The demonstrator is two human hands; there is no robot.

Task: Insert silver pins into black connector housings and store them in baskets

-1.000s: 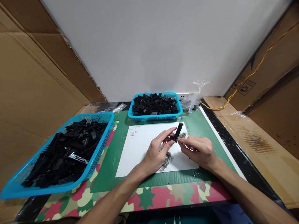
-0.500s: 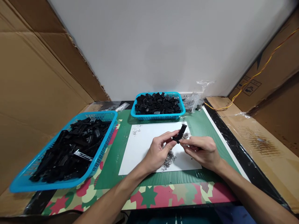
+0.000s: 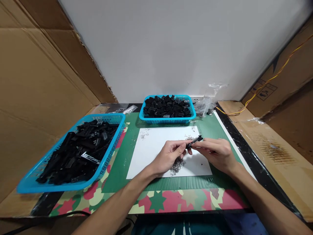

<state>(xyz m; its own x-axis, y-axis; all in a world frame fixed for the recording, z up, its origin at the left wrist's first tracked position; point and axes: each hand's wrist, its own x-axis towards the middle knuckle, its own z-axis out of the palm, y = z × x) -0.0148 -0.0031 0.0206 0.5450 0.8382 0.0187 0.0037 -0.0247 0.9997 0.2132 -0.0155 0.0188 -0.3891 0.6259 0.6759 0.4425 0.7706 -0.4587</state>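
Observation:
Above the white sheet (image 3: 149, 153), my left hand (image 3: 168, 155) pinches a slim black plastic part (image 3: 195, 141) between thumb and fingers. The part lies at a low slant, its far end rising to the right. My right hand (image 3: 217, 151) has its fingers closed against the part from the right, and its fingertips are partly hidden there. Under my left hand is a pile of thin, wiry metal pieces (image 3: 177, 166), which look like small springs. A second group of metal pieces (image 3: 189, 138) sits just behind the held part, partly covered.
A blue basket (image 3: 122, 130) of long black parts stands at left. At the back is a smaller blue basket (image 3: 167, 121) of short black pieces, with a clear plastic bag (image 3: 204, 106) beside it. Cardboard walls (image 3: 36, 81) flank the green mat (image 3: 117, 176).
The black part has turned from nearly upright to a low slant between my hands. My right hand has shifted slightly right. The whole view has moved a little.

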